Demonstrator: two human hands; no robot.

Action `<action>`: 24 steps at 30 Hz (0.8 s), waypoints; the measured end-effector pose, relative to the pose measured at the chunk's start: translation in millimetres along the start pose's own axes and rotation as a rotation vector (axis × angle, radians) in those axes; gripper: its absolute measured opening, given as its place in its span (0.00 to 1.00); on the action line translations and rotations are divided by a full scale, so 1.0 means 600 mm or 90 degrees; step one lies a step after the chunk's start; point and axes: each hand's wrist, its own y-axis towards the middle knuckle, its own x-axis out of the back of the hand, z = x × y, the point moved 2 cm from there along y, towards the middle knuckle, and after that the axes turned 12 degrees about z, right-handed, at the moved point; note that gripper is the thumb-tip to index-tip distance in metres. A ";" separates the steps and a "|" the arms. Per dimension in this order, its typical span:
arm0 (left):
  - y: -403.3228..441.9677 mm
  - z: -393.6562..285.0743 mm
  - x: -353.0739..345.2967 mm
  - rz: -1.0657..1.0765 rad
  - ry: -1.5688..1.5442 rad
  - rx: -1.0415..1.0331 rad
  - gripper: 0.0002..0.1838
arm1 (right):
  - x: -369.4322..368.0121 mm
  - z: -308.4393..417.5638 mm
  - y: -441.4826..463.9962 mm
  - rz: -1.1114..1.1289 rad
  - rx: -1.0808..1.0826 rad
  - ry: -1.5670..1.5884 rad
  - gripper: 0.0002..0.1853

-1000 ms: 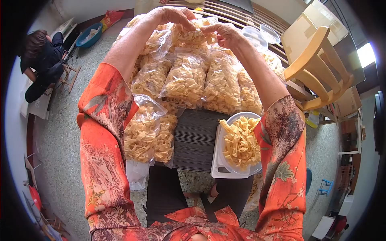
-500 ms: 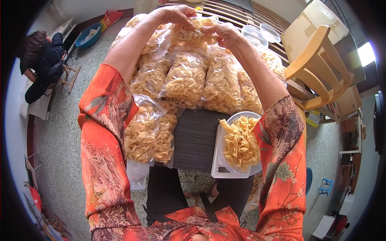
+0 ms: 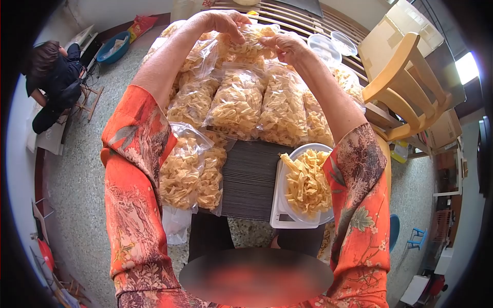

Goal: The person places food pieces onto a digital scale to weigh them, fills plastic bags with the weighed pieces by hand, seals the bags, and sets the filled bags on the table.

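At the far edge of the pile, both my hands are on a clear plastic bag of pale yellow dried strips (image 3: 252, 47). My left hand (image 3: 229, 23) is closed at its upper left side, with the thumb lower down. On the right side, my right hand (image 3: 288, 46) pinches the bag with bent fingers. Several similar filled bags (image 3: 237, 97) lie packed together below and around it. Closer to me, a round plastic bowl of loose strips (image 3: 309, 182) sits on a white scale (image 3: 287, 220). The fingertips are partly hidden by the bag.
The dark ridged tabletop (image 3: 246, 179) shows between the bags and scale. Clear plastic tubs (image 3: 324, 47) stand on slats at the back right, by a wooden chair (image 3: 411, 92) and cardboard box (image 3: 400, 33). A person (image 3: 54, 77) sits at the far left near a blue basin (image 3: 114, 49).
Both hands stay at the same bag, with only a slight shift of the fingers. The piled bags and the scale look unmoved.
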 end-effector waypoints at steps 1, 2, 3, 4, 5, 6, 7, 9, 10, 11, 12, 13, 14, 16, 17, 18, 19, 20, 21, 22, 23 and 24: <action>0.001 0.000 0.000 -0.009 0.011 0.012 0.43 | -0.003 0.004 -0.006 0.003 -0.001 -0.003 0.16; 0.002 -0.001 0.001 -0.020 0.022 0.025 0.44 | -0.006 0.008 -0.011 0.007 -0.002 -0.006 0.16; 0.004 -0.003 0.004 -0.020 0.022 0.024 0.44 | -0.009 0.010 -0.012 0.006 -0.002 -0.007 0.16; 0.004 -0.011 0.005 0.022 -0.011 0.039 0.44 | -0.004 0.005 -0.001 -0.006 0.016 -0.005 0.15; 0.007 -0.010 0.005 0.065 -0.043 0.055 0.45 | 0.002 -0.002 0.011 -0.018 0.035 -0.002 0.15; 0.008 -0.010 0.006 0.065 -0.043 0.054 0.45 | 0.005 -0.008 0.021 -0.019 0.035 -0.002 0.15; 0.009 -0.008 0.006 0.063 -0.055 0.054 0.45 | 0.008 -0.014 0.031 -0.044 0.040 -0.002 0.14; 0.014 0.007 0.005 0.061 -0.067 0.053 0.46 | 0.027 -0.031 0.062 -0.070 0.044 -0.002 0.14; 0.017 0.017 0.006 0.012 -0.023 0.001 0.45 | 0.041 -0.039 0.080 -0.065 0.054 -0.101 0.16; 0.018 0.021 0.009 -0.038 0.021 -0.051 0.45 | 0.049 -0.042 0.090 -0.060 0.066 -0.201 0.18; 0.008 0.010 0.009 -0.039 0.023 -0.050 0.45 | 0.038 -0.025 0.071 -0.060 0.068 -0.202 0.18; -0.003 -0.001 0.008 -0.059 0.071 -0.047 0.43 | 0.033 -0.006 0.046 -0.114 0.030 -0.336 0.23; -0.011 -0.011 0.007 -0.077 0.120 -0.045 0.42 | 0.024 0.017 0.015 -0.170 -0.010 -0.469 0.29; 0.001 0.007 0.010 -0.052 0.131 -0.086 0.40 | 0.016 0.035 -0.008 -0.191 -0.010 -0.568 0.35; -0.004 0.003 0.006 -0.023 0.107 -0.085 0.38 | 0.012 0.043 -0.007 -0.190 -0.021 -0.629 0.34; -0.009 -0.002 0.001 0.006 0.084 -0.085 0.36 | 0.009 0.049 -0.008 -0.189 -0.031 -0.689 0.33; -0.012 -0.008 -0.007 -0.003 0.081 -0.068 0.34 | 0.004 0.049 -0.012 -0.204 -0.036 -0.739 0.25; -0.014 -0.012 -0.015 -0.007 0.089 -0.044 0.31 | 0.002 0.047 -0.008 -0.211 -0.031 -0.784 0.22; -0.013 -0.019 -0.020 -0.001 0.119 -0.016 0.30 | 0.001 0.046 -0.002 -0.186 -0.065 -0.797 0.21; -0.011 -0.026 -0.025 0.005 0.147 0.013 0.29 | 0.000 0.043 0.003 -0.162 -0.098 -0.810 0.20; -0.007 -0.020 -0.032 -0.018 0.168 -0.007 0.27 | -0.003 0.038 -0.001 -0.176 -0.079 -0.826 0.20; 0.000 -0.013 -0.024 -0.016 0.168 -0.008 0.27 | 0.000 0.039 0.000 -0.177 -0.080 -0.825 0.20</action>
